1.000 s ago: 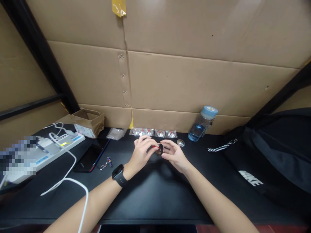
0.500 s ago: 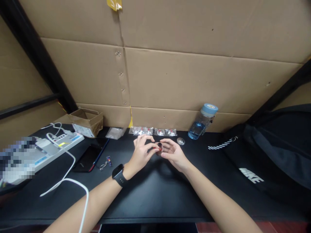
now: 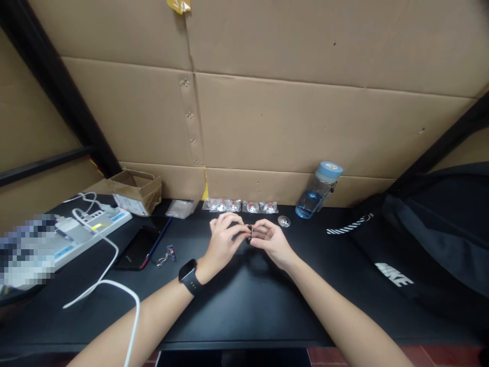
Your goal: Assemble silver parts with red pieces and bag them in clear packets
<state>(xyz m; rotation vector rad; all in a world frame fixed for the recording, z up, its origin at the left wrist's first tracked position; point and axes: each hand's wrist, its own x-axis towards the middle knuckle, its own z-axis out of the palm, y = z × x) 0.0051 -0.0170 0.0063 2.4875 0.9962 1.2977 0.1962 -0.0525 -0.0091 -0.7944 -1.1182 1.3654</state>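
Fingers (image 3: 236,230) of left hand (image 3: 222,243) and right hand (image 3: 274,245) pinching small round metal piece (image 3: 249,234), near edge-on, visible long axis roughly upright, faces turned sideways, piece between opposing fingertips, above counter (image 3: 244,311).

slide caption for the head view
Left hand and right hand hold a small edge-on disc over a black desk, near clear plastic packets.

A small round disc (image 3: 250,234) — dark, with a shiny rim and a trace of red on its left side; it stands nearly edge-on, pinched between the fingertips of the left hand (image 3: 224,238) and right hand (image 3: 272,241); finer detail — too small to tell.
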